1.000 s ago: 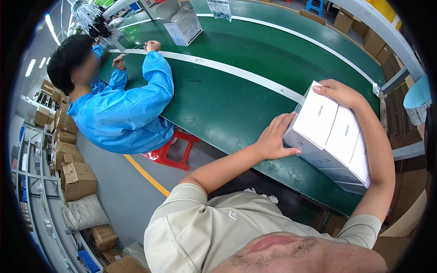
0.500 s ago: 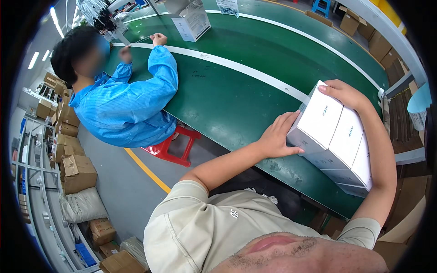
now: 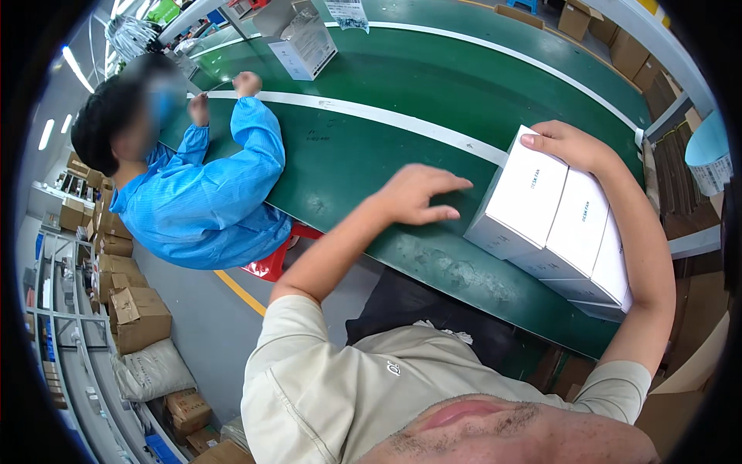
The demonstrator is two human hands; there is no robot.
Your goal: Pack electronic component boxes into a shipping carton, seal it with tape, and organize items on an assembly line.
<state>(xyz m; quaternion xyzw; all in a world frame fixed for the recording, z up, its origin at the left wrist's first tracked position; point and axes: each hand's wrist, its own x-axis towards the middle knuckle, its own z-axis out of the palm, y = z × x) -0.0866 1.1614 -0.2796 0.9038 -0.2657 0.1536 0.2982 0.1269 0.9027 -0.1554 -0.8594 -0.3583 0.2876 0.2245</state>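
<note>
A row of three white boxes rests on the green conveyor belt in front of me. My right hand lies on the far top edge of the row, with my forearm running along its right side. My left hand hovers over the belt just left of the boxes, fingers spread, clear of them.
A person in a blue coat sits at the belt on my left, hands on the white stripe. An open white box stands farther up the belt. Brown cartons and shelving fill the floor at the left; a red stool stands beneath that person.
My left hand has come off the left end of the box row and now hovers open beside it. The boxes and my right hand have stayed put.
</note>
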